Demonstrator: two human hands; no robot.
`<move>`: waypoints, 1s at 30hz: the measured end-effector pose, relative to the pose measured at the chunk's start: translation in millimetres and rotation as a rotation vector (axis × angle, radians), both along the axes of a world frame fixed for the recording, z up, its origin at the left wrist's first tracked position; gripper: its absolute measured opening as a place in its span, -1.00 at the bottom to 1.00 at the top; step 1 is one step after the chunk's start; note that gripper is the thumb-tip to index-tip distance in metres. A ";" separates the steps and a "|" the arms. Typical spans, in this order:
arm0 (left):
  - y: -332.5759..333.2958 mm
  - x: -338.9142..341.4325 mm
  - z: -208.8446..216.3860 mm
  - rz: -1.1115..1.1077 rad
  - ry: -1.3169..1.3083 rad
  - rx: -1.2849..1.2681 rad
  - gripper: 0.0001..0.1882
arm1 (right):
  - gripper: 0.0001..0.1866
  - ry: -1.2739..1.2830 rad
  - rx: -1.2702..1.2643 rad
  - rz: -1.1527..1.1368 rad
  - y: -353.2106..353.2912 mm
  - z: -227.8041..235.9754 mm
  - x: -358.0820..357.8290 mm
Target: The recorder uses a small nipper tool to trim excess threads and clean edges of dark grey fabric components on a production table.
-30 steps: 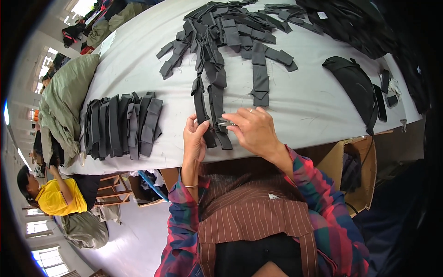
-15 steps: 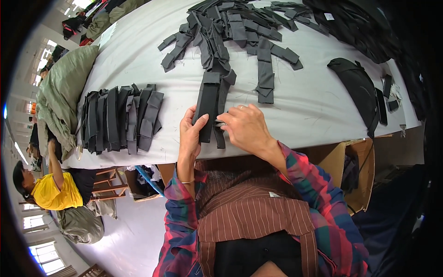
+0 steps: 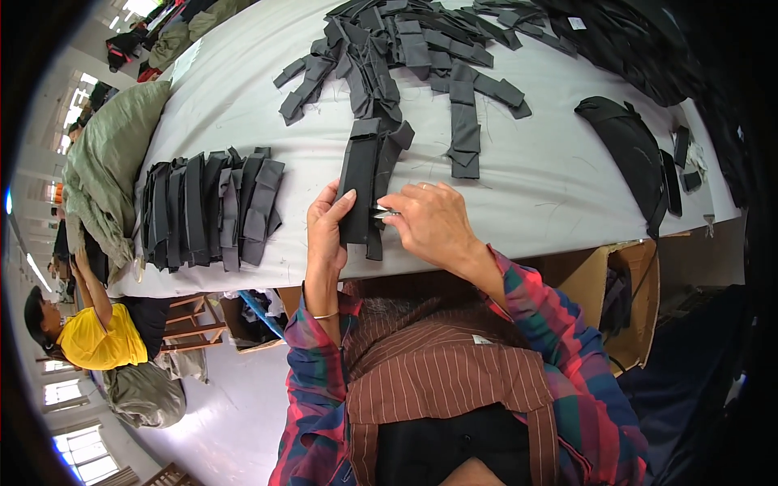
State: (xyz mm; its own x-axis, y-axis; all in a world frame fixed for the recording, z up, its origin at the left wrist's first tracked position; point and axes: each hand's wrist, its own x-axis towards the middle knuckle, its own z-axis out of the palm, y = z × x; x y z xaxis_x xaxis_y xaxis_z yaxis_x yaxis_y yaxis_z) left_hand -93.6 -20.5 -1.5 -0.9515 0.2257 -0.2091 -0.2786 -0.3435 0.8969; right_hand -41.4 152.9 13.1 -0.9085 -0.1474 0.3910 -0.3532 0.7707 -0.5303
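My left hand (image 3: 327, 227) is closed on a dark grey fabric strip (image 3: 358, 182), thumb on top, near its lower end. The strip is folded at its upper end and lies over a chain of similar strips that runs up to the pile. At its right edge my right hand (image 3: 433, 225) is closed round small thread snips (image 3: 384, 214), with only the silvery tips showing between the fingers. A second grey strip (image 3: 389, 154) lies right beside the held one, touching it.
A large pile of grey strips (image 3: 413, 44) covers the far middle of the white-covered table (image 3: 535, 186). Stacked strips (image 3: 212, 206) lie at left. To the right are a black curved fabric piece (image 3: 620, 154) and a phone (image 3: 670, 185). A cardboard box (image 3: 640, 312) stands below; a person in yellow (image 3: 105, 336) works at far left.
My left hand and the held strip have shifted slightly left. The snips' tips now show more plainly beside the strip. The person in yellow has moved their arms.
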 end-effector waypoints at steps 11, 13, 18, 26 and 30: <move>-1.7 -4.1 5.4 -0.037 0.048 -0.082 -0.67 | -0.84 -0.061 -0.123 -0.007 0.8 -1.0 -1.9; -6.1 -4.4 5.8 -0.078 -0.032 0.021 -0.67 | -0.85 -0.220 -0.165 -0.013 4.5 1.9 -0.7; -10.2 -2.9 7.7 -0.075 -0.052 0.113 -0.66 | -0.82 -0.199 -0.275 -0.003 16.5 0.5 3.2; -13.3 26.6 20.1 -0.278 0.159 -0.348 -0.64 | -0.74 -0.114 -0.449 -0.137 51.9 17.5 -2.6; -17.7 33.2 24.1 -0.294 0.240 -0.536 -0.63 | -0.73 0.010 -0.179 -0.145 60.7 20.8 -7.9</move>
